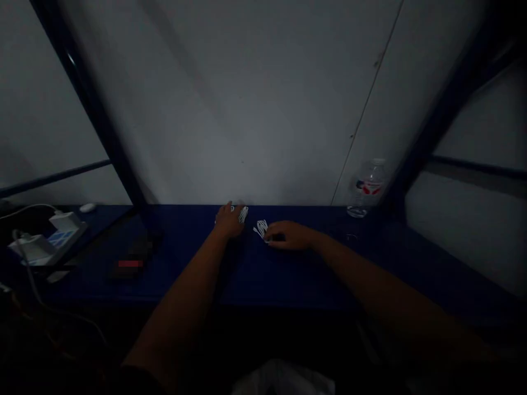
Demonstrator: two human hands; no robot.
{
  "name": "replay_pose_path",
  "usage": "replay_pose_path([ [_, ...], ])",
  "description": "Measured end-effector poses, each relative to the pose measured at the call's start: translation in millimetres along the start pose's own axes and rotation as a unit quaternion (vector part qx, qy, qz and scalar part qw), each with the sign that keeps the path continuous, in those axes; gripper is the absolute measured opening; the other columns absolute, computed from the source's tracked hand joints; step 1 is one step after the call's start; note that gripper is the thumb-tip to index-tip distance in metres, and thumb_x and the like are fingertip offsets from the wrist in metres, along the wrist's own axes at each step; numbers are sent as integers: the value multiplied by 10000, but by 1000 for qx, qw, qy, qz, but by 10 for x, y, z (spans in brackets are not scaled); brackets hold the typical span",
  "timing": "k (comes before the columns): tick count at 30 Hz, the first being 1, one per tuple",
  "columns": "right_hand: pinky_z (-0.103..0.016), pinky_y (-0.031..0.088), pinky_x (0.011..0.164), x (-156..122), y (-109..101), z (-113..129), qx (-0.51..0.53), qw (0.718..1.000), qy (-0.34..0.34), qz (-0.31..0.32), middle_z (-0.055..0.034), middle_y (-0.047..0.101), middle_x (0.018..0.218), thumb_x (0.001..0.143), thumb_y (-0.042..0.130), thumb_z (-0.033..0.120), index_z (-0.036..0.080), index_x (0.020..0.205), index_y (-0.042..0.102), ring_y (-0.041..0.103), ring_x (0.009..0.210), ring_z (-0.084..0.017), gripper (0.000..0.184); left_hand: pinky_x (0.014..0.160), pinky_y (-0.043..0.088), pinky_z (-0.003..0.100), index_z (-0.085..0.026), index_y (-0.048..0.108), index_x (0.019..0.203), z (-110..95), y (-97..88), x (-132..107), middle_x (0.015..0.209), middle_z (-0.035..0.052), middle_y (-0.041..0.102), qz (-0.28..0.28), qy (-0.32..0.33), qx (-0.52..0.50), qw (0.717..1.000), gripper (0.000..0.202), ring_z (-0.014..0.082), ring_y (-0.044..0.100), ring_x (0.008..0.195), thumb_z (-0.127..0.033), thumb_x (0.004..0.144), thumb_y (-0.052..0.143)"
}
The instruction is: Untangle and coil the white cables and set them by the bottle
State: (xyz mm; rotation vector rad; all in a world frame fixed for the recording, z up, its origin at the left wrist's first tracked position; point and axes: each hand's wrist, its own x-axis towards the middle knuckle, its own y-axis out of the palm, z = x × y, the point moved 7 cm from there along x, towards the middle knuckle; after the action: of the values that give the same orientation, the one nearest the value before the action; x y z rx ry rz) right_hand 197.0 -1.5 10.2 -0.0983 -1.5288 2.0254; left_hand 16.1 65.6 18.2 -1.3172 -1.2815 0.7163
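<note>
Both my arms reach forward over a dark blue table (255, 274) in dim light. My left hand (228, 220) rests near the table's back edge, its fingers curled on a small coiled white cable (242, 213). My right hand (290, 236) lies just to the right, fingers closed at a second small white cable bundle (262, 227) on the table. The two hands are a short gap apart. The dim light hides how firmly either bundle is gripped.
A clear plastic water bottle (368, 189) with a red label stands at the back right by the white wall. At the left are a white device with cables (49, 238), a small white object (87, 207) and a dark flat thing with a red mark (130, 263).
</note>
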Motion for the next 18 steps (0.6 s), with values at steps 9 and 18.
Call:
replay_pose_path([
  [9, -296, 473, 716, -448, -469, -323, 87, 960, 165, -210, -64, 698, 882, 867, 571, 376, 162, 967, 702, 624, 765, -168, 269, 1055, 373, 386, -209, 585, 1235, -828, -118, -391, 1270, 85, 572, 142, 354, -168, 909, 541, 236, 515, 1190, -114, 705, 639],
  [18, -268, 386, 688, -96, -72, 228, -118, 991, 65, -16, -62, 685, 931, 832, 637, 350, 204, 994, 703, 607, 820, -185, 228, 959, 425, 325, -207, 660, 1148, -827, 162, -306, 1160, 69, 675, 176, 346, -160, 908, 372, 215, 610, 1060, -134, 792, 583],
])
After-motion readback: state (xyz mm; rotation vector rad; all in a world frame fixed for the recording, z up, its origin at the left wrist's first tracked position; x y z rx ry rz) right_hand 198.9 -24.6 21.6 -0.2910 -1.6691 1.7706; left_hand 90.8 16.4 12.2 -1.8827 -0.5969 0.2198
